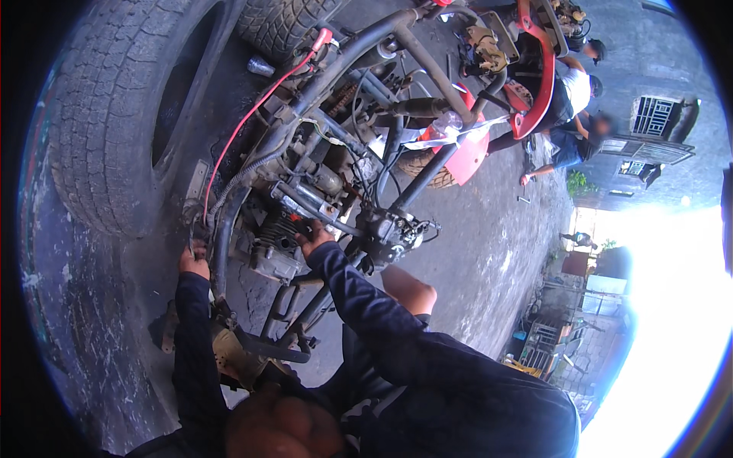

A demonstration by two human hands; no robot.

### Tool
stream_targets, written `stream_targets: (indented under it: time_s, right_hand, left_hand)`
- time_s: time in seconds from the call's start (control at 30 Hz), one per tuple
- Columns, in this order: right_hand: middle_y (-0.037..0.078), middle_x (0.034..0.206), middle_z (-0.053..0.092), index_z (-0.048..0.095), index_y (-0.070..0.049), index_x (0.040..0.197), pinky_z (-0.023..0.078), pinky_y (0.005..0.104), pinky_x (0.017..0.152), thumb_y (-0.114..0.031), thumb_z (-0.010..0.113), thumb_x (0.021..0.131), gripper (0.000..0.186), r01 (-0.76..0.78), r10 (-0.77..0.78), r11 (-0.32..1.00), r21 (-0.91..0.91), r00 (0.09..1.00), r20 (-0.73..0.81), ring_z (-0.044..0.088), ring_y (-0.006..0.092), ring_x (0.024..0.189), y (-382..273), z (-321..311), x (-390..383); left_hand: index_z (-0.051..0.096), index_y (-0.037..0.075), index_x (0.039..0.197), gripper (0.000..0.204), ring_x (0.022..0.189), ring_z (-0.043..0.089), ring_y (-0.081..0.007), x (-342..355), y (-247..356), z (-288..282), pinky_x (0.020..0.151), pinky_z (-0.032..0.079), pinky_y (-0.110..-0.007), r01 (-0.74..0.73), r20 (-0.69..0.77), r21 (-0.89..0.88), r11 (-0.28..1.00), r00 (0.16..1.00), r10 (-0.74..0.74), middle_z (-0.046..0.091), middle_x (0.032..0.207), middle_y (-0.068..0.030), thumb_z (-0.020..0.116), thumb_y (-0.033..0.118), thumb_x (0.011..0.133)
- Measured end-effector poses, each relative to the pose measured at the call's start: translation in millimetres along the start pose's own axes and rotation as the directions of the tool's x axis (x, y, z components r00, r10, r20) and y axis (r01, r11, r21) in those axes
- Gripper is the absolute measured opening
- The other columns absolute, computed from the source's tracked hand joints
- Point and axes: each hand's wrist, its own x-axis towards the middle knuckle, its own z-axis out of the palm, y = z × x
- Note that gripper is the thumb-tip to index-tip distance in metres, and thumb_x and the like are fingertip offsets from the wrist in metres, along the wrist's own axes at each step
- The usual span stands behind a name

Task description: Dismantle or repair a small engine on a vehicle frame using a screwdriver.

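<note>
My left hand (194,261) is closed around a small dark part (197,238) beside the lower end of the red cable (237,133), at the left side of a bare vehicle frame (340,61). My right hand (313,237) rests at the engine (279,252), its fingers curled near a small red piece; what they hold is hidden. A corrugated hose (248,175) runs up from near my left hand along the frame tube. Hoses, wires and a metal assembly (385,237) lie just right of my right hand.
A large tyre (99,122) stands close on my left, another (279,23) at the top. Red body parts (534,107) are on the frame. Other people (573,95) are at the upper right by a grey wall (672,76). Concrete ground (489,252) extends right, toward a bright opening.
</note>
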Motion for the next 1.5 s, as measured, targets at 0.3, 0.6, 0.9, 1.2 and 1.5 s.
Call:
stream_targets:
  time_s: [0.3, 0.6, 0.9, 1.2, 1.5]
  right_hand:
    - [0.022, 0.099, 0.063, 0.049, -0.011, 0.12, 0.047, 0.0407, 0.085, -0.031, 0.063, 0.08, 0.047, -0.006, 0.006, 1.0, -0.011, 1.0, 0.009, 0.06, 0.0375, 0.097, -4, -1, -3]
    - [0.022, 0.098, 0.063, 0.048, -0.01, 0.12, 0.047, 0.0398, 0.085, -0.032, 0.062, 0.08, 0.048, -0.01, 0.011, 1.0, -0.01, 1.0, 0.02, 0.06, 0.0366, 0.096, -8, -2, -4]
    - [0.022, 0.101, 0.063, 0.049, -0.007, 0.12, 0.047, 0.0383, 0.086, -0.03, 0.063, 0.08, 0.049, -0.021, 0.022, 1.0, -0.006, 0.999, 0.033, 0.06, 0.0356, 0.098, -6, -4, -2]
    - [0.021, 0.101, 0.063, 0.049, -0.005, 0.12, 0.047, 0.0372, 0.087, -0.03, 0.063, 0.079, 0.05, -0.025, 0.025, 1.0, 0.001, 0.999, 0.024, 0.06, 0.0346, 0.098, -4, 0, 0]
    - [0.022, 0.1, 0.063, 0.048, -0.007, 0.121, 0.047, 0.038, 0.086, -0.031, 0.062, 0.079, 0.05, 0.005, -0.004, 1.0, -0.024, 1.0, 0.029, 0.061, 0.0351, 0.097, -1, 1, 0]
  left_hand:
    - [0.056, 0.001, 0.091, 0.03, 0.077, 0.054, -0.0139, 3, -17, -5, 0.071, 0.044, -0.024, -0.054, -0.002, 0.067, 0.996, 0.999, 0.054, 0.057, 0.085, -0.005, 0.042, -0.013, 0.069]
    - [0.056, 0.001, 0.093, 0.031, 0.077, 0.055, -0.0157, 4, -18, -7, 0.073, 0.044, -0.026, -0.036, 0.005, 0.108, 0.994, 0.999, 0.036, 0.057, 0.085, -0.0056, 0.041, -0.012, 0.068]
    - [0.055, 0.0, 0.095, 0.037, 0.077, 0.057, -0.0181, 4, -9, -4, 0.074, 0.045, -0.029, 0.0, 0.019, 0.136, 0.991, 1.0, -0.002, 0.058, 0.086, -0.0077, 0.039, -0.013, 0.064]
    - [0.055, 0.0, 0.094, 0.037, 0.078, 0.056, -0.0174, 5, -17, -7, 0.074, 0.045, -0.028, 0.0, 0.0, 0.106, 0.994, 1.0, 0.001, 0.057, 0.088, -0.0072, 0.04, -0.015, 0.064]
    - [0.055, 0.0, 0.093, 0.036, 0.078, 0.055, -0.0165, 4, -8, -8, 0.074, 0.044, -0.027, 0.026, 0.018, 0.141, 0.99, 0.999, -0.029, 0.057, 0.088, -0.0066, 0.041, -0.014, 0.064]
